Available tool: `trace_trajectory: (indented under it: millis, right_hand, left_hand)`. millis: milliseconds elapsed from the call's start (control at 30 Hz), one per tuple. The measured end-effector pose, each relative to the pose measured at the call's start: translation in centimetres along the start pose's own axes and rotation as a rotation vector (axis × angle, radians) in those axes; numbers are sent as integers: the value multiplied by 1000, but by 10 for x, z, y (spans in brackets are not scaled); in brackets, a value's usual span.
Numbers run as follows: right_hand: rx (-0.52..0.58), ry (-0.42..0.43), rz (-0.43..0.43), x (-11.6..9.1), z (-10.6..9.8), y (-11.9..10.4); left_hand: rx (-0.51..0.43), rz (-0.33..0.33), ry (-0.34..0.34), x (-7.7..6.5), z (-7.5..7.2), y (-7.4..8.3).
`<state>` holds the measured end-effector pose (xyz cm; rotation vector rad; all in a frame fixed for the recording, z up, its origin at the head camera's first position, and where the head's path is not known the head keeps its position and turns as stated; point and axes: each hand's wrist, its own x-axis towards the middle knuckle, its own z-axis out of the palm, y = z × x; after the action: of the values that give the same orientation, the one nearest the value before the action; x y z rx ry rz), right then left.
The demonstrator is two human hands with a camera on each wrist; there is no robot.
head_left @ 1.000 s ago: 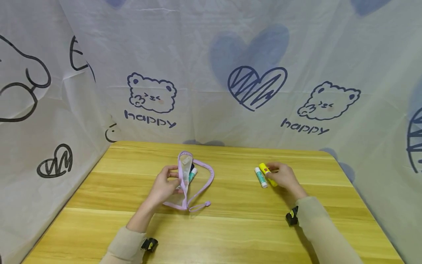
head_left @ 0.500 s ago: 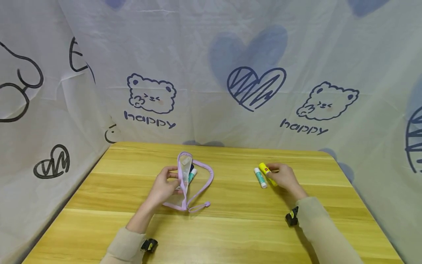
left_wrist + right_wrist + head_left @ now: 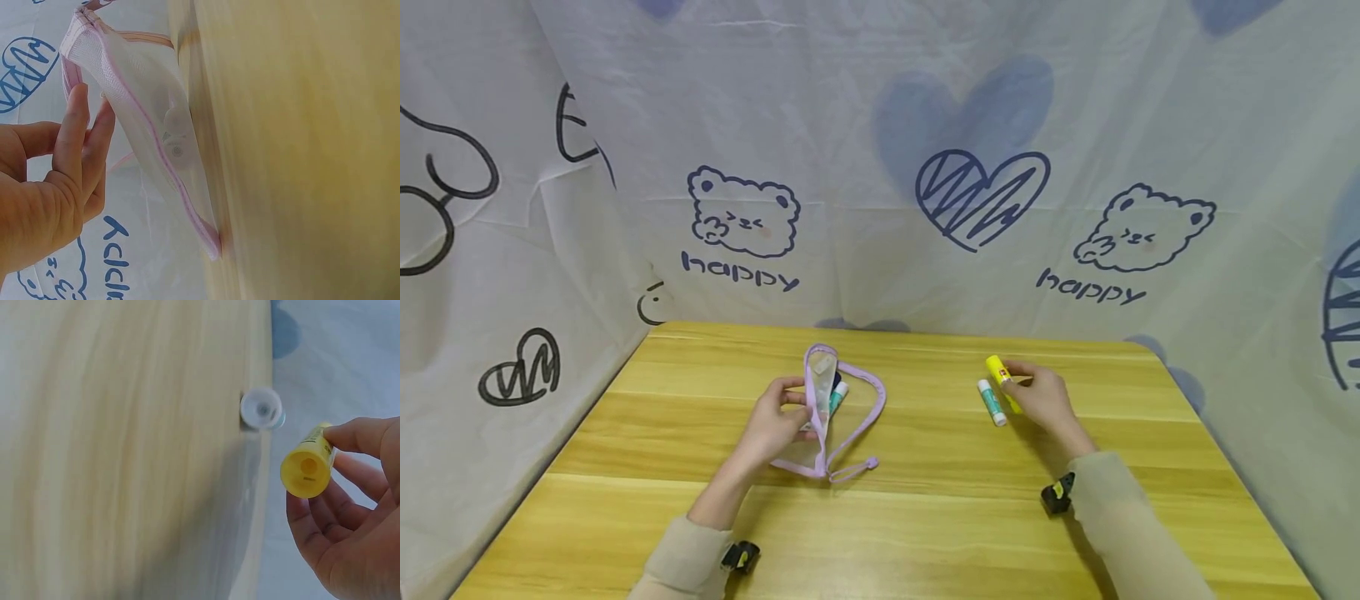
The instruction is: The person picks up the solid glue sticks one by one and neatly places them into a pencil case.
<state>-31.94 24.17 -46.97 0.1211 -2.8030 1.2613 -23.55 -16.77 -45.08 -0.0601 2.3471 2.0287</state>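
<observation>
A see-through mesh pouch (image 3: 821, 408) with lilac trim stands on the table at left, its mouth spread. My left hand (image 3: 775, 423) pinches the trim near its upper edge; in the left wrist view thumb and fingers (image 3: 72, 134) meet the pouch (image 3: 140, 106). A teal-and-white glue stick (image 3: 838, 395) and a dark blue piece (image 3: 837, 380) show at the pouch mouth. On the right, my right hand (image 3: 1039, 400) grips a yellow glue stick (image 3: 997, 369) between thumb and fingers, lifted above the table (image 3: 156, 456). Beside it lies another teal-and-white glue stick (image 3: 991, 402).
The pouch's lilac strap (image 3: 880, 396) loops out to its right, and a zip-pull cord (image 3: 852, 473) trails in front. A patterned white cloth (image 3: 850, 167) hangs behind the wooden table (image 3: 925, 517) and along both sides.
My right hand has raised the yellow glue stick slightly, up and to the left in the head view. My left hand and the pouch have kept their place.
</observation>
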Motion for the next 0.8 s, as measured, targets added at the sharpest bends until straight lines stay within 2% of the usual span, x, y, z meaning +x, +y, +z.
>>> trace_trajectory:
  millis: [433,800]
  right_hand:
    - [136,140,35,-8,12,-28]
    - [362,237,-4,-14,38,-47]
  left_hand:
    - [-5,-2,5,1,2,1]
    - [-12,-10,4,-2,1,5]
